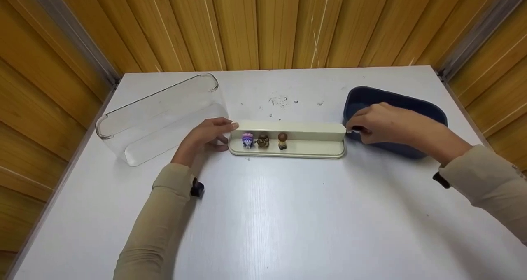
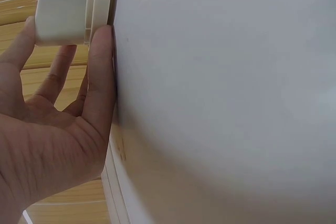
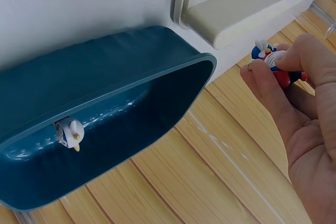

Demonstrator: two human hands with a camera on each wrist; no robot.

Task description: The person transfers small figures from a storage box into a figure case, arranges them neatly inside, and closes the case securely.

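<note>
A cream stepped stand (image 1: pixel 315 147) carries three small figurines: a purple-and-white one (image 1: pixel 247 140), a brown one (image 1: pixel 263 141) and a brown-haired one (image 1: pixel 282 141). My left hand (image 1: pixel 208 132) touches the stand's left end. In the left wrist view its fairly straight fingers (image 2: pixel 102 66) lie against the stand's end and base rim. At the right, my right hand (image 1: pixel 381 121) hovers over the near-left side of a dark blue bin (image 1: pixel 437 112). Between thumb and fingers it pinches a red, blue and white figurine (image 3: pixel 273 61), clear in the right wrist view.
A white figurine (image 3: pixel 71 132) with a yellow beak-like part is inside the blue bin. A clear plastic box (image 1: pixel 156 123) stands at the back left of the white table (image 1: pixel 280 214). Wood-patterned panels (image 1: pixel 271 24) enclose the table's back and sides.
</note>
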